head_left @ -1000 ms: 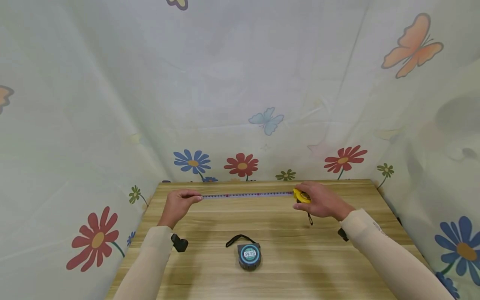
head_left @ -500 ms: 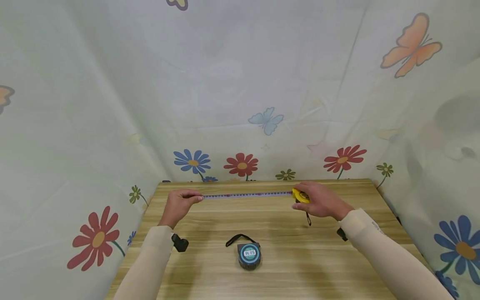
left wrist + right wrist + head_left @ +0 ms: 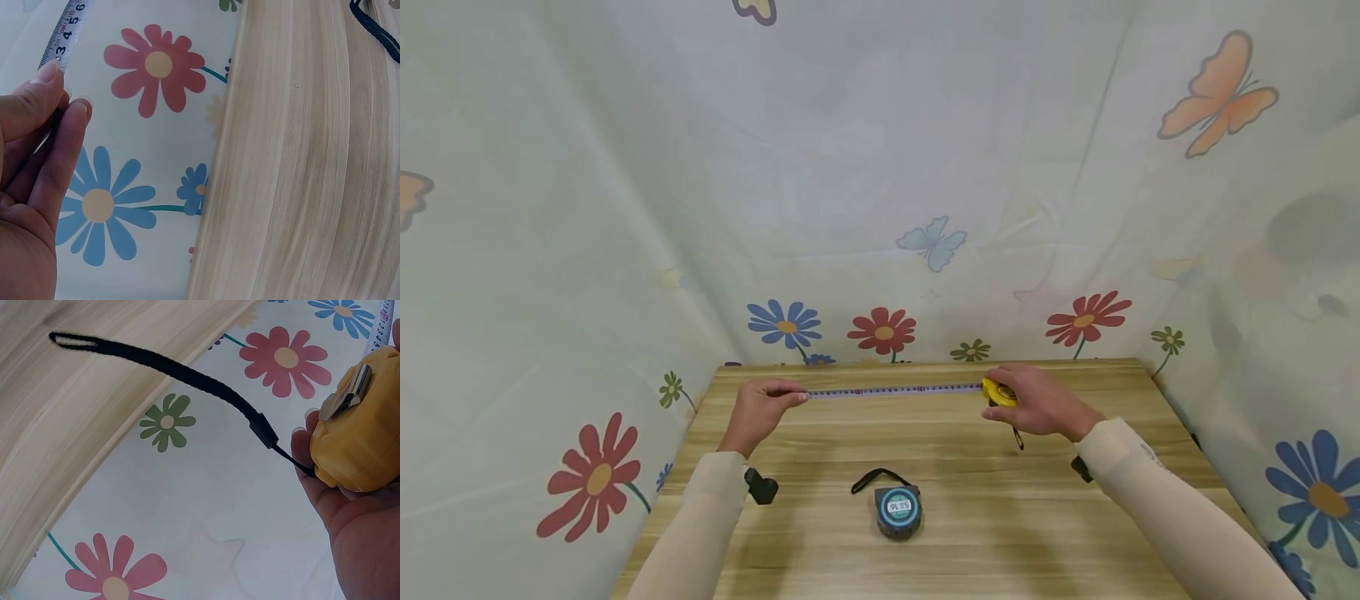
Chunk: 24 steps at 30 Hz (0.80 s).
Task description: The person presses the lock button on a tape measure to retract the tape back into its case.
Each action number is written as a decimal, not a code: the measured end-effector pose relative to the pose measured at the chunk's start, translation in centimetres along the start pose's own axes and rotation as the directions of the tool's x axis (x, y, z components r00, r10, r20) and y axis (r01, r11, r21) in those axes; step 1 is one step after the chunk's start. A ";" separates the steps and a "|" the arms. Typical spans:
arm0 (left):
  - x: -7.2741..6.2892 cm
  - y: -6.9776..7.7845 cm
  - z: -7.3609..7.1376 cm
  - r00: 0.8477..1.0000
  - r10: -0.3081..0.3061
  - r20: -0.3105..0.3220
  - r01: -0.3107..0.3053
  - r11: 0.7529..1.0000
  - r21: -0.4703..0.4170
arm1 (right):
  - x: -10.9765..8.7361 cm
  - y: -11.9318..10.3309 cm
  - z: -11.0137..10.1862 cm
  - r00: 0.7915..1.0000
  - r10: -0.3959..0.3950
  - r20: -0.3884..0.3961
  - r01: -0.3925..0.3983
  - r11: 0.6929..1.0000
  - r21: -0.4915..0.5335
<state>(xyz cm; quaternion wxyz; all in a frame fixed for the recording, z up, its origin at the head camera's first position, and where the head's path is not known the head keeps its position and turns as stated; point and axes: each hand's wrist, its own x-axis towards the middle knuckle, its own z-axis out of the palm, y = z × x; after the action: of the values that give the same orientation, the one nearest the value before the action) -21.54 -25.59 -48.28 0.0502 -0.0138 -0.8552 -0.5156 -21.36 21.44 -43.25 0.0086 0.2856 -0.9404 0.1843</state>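
Note:
My right hand [image 3: 1037, 402] grips a yellow tape measure [image 3: 359, 425], its black wrist strap [image 3: 181, 372] hanging loose. A white blade [image 3: 887, 391] with printed numbers runs out of it to the left, stretched straight above the far part of the table. My left hand [image 3: 763, 412] pinches the blade's free end between thumb and fingers; in the left wrist view the blade [image 3: 67, 34] shows low numbers just past the thumb. A second tape measure [image 3: 898, 510], dark with a blue ring on its face, lies on the table between my forearms, apart from both hands.
The wooden table [image 3: 850, 567] ends at the back against a white curtain [image 3: 820, 167] printed with flowers and butterflies, which also hangs along both sides. A black strap [image 3: 874, 477] lies behind the dark tape measure.
The right hand and yellow tape measure have shifted very slightly left, and the left hand very slightly right, so the stretched blade looks a little shorter. The dark tape measure stays put.

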 end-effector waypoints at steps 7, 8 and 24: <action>-0.2 0.4 -0.1 1.000 -0.015 -0.006 0.015 1.000 0.015 | 0.1 -0.1 -0.2 1.000 -0.014 0.009 0.013 1.000 0.023; -0.2 0.4 -0.1 1.000 -0.014 -0.005 0.014 1.000 0.019 | 0.1 -0.1 -0.2 1.000 -0.011 0.012 0.011 1.000 0.025; -0.3 0.6 0.0 1.000 0.023 -0.002 -0.023 1.000 -0.003 | 0.5 -0.2 0.0 1.000 -0.002 0.023 0.001 1.000 0.027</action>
<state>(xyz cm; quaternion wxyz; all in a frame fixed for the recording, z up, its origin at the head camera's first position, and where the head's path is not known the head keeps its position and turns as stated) -21.19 -25.30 -47.76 0.0570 -0.0234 -0.8541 -0.5164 -21.67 21.01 -43.14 -0.0061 0.2884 -0.9378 0.1934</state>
